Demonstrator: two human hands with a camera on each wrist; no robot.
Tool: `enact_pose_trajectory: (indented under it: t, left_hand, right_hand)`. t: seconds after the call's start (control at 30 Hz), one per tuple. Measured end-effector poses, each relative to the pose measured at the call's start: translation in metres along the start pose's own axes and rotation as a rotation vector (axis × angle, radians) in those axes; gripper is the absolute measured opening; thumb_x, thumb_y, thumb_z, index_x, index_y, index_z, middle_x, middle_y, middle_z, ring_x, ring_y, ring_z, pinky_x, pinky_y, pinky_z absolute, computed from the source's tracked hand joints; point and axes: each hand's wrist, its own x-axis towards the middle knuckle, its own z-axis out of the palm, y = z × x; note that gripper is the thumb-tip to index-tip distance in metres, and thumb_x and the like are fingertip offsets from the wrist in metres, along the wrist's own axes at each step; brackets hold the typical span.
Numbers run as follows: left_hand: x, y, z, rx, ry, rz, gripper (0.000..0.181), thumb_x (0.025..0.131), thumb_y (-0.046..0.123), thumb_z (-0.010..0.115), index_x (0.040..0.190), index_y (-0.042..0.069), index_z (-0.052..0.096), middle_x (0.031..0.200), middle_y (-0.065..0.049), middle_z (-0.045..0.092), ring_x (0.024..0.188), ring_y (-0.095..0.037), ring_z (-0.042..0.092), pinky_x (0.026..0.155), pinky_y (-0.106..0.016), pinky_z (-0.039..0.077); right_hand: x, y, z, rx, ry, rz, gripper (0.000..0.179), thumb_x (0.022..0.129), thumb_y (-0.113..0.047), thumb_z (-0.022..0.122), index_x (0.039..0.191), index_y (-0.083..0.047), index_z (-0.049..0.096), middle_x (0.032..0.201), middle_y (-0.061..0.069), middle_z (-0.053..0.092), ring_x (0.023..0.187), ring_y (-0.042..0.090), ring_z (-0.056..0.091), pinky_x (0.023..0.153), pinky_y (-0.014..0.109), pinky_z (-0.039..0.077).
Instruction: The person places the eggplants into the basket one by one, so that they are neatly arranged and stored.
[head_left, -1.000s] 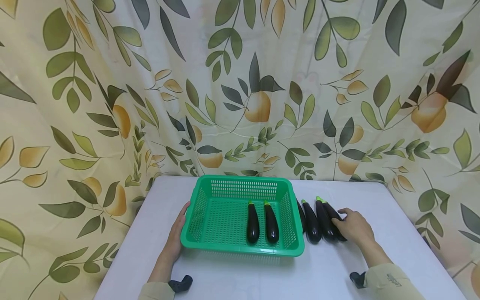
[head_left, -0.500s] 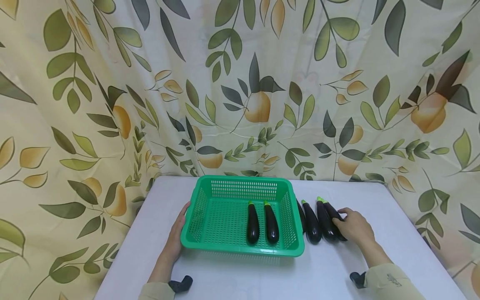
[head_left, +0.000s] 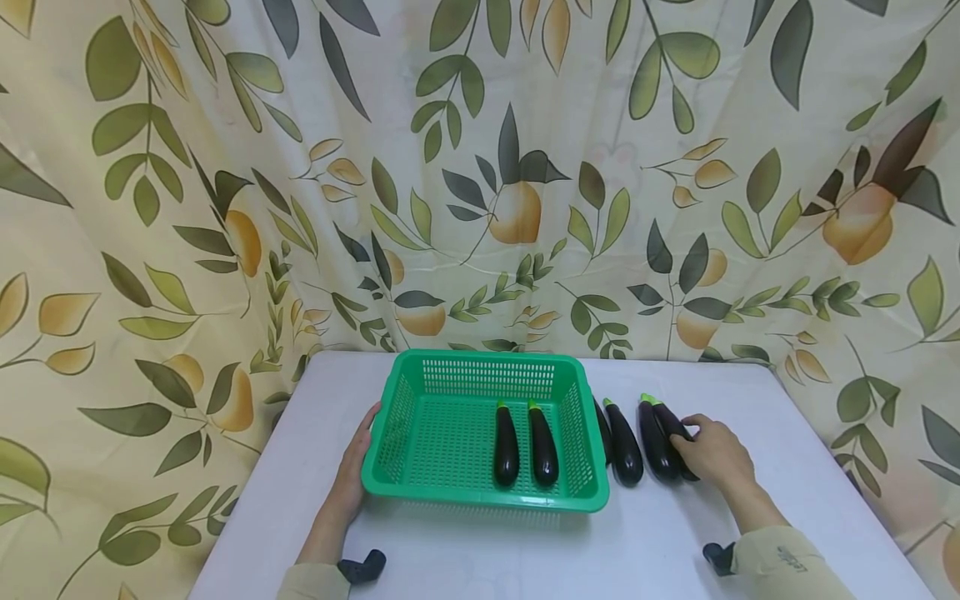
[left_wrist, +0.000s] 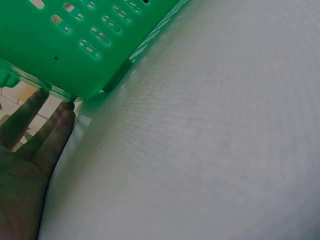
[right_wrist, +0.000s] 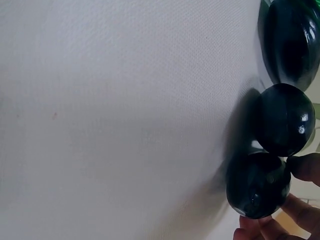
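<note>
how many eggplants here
6: left eggplant and right eggplant in the green basket; on the table to its right, a partly hidden eggplant at its edge, a second eggplant, a third eggplant and an outermost eggplant gripped by the right hand. More could hide behind the basket.

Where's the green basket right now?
In the head view, the green basket sits on the white table, between the left hand and the loose eggplants on its right.

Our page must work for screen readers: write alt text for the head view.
A person's right hand grips the outermost of four eggplants to the right of a green basket holding two more; the left hand touches the basket's left side. A leaf-printed curtain hangs behind the white table.
</note>
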Motion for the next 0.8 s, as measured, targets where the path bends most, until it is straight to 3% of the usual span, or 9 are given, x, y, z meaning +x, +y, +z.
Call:
enact_pose_trajectory:
  t: [0.13,0.5,0.8]
  left_hand:
    - [0.005,-0.013,-0.001,0.001,0.016,0.006,0.047,0.105,0.042,0.012,0.151,0.045,0.022,0.159,0.02,0.018,0.152,-0.017,0.006,0.115,-0.067,0.002]
    - [0.005,-0.015,0.001,0.004,0.042,0.015,0.047,0.103,0.049,0.014,0.149,0.047,0.025,0.159,0.02,0.02,0.152,-0.019,0.007,0.115,-0.068,0.002]
    - [0.001,0.0,0.002,-0.016,0.012,-0.005,0.046,0.105,0.041,0.014,0.15,0.045,0.023,0.159,0.02,0.018,0.152,-0.018,0.006,0.116,-0.067,0.001]
  right_hand:
    - [0.0,0.001,-0.001,0.0,0.002,0.004,0.056,0.093,-0.033,0.057,0.132,0.005,0.048,0.109,0.033,0.061,0.095,0.045,0.06,0.067,0.048,0.048]
    - [0.001,0.006,-0.006,-0.003,-0.012,0.045,0.056,0.093,-0.033,0.056,0.133,0.006,0.046,0.114,0.035,0.058,0.098,0.047,0.058,0.071,0.05,0.048]
    - [0.0,0.011,-0.009,0.0,-0.014,0.045,0.056,0.094,-0.032,0.056,0.133,0.007,0.045,0.109,0.033,0.061,0.095,0.046,0.059,0.07,0.049,0.048]
